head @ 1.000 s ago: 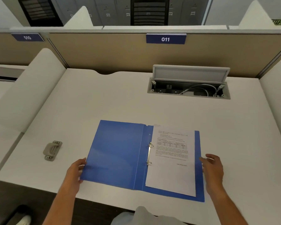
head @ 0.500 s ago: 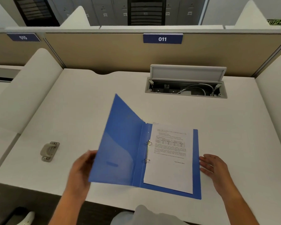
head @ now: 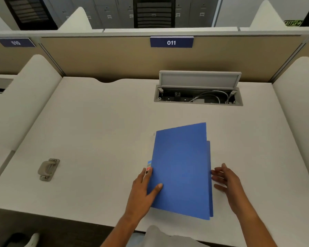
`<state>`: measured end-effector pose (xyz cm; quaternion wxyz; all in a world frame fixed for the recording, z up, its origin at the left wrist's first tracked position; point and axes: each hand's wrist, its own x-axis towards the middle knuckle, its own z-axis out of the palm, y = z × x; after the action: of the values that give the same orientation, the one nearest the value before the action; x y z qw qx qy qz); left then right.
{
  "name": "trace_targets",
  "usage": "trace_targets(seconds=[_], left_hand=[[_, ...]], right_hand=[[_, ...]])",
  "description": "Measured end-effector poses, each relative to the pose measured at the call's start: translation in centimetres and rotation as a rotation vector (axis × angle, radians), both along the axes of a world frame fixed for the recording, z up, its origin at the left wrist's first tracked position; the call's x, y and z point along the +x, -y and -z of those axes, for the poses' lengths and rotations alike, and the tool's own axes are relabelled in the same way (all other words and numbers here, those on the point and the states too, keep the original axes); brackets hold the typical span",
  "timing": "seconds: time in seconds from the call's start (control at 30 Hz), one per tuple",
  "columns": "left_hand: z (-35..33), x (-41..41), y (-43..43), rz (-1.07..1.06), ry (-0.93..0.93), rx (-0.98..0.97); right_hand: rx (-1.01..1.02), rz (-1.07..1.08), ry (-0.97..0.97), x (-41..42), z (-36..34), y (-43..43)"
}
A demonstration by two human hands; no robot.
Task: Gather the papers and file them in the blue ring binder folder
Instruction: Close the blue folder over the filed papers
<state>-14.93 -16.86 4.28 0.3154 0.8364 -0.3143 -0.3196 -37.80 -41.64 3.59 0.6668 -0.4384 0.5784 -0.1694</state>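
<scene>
The blue ring binder folder (head: 182,168) lies on the white desk (head: 100,132) near its front edge, its front cover folded over and almost flat, the far right corner still a little raised. The papers inside are hidden under the cover. My left hand (head: 144,189) grips the cover at the spine side, thumb on top, next to a small coloured label on the spine. My right hand (head: 225,180) rests open on the desk at the folder's right edge, fingertips touching it.
A grey hole punch (head: 48,169) sits at the left of the desk. An open cable box (head: 198,97) with white cables is set into the desk at the back. Padded dividers stand on both sides; a partition marked 011 closes the back.
My left hand has swung the front cover up and over from the left, so it now covers the papers. My right hand stayed beside the right edge.
</scene>
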Motion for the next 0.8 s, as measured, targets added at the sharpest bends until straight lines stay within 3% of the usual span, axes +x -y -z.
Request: trace_targets(seconds=[0.13,0.2,0.3,0.37,0.53,0.8], left_hand=[[2.2,-0.7,-0.2,0.079,0.203,0.137],[2.8,-1.1,-0.2,0.111,0.293,0.228],[3.4,-1.2,-0.4,0.127,0.356,0.264],[3.6,-1.1,-0.7,0.121,0.361,0.259],[3.4,-0.1,-1.8,0.096,0.385,0.294],[3.7,4.2,-5.0,-0.031,0.392,0.303]], right_hand=[[-0.037,-0.029,-0.046,0.5,-0.5,-0.7],[-0.162,-0.112,-0.146,1.0,-0.7,-1.7],[-0.542,-0.424,-0.491,1.4,0.2,-3.9],[-0.678,-0.663,-0.642,1.7,0.8,-5.7],[-0.550,-1.151,-0.796,4.0,1.8,-9.7],[-0.589,-1.344,-0.854,10.7,1.7,-11.9]])
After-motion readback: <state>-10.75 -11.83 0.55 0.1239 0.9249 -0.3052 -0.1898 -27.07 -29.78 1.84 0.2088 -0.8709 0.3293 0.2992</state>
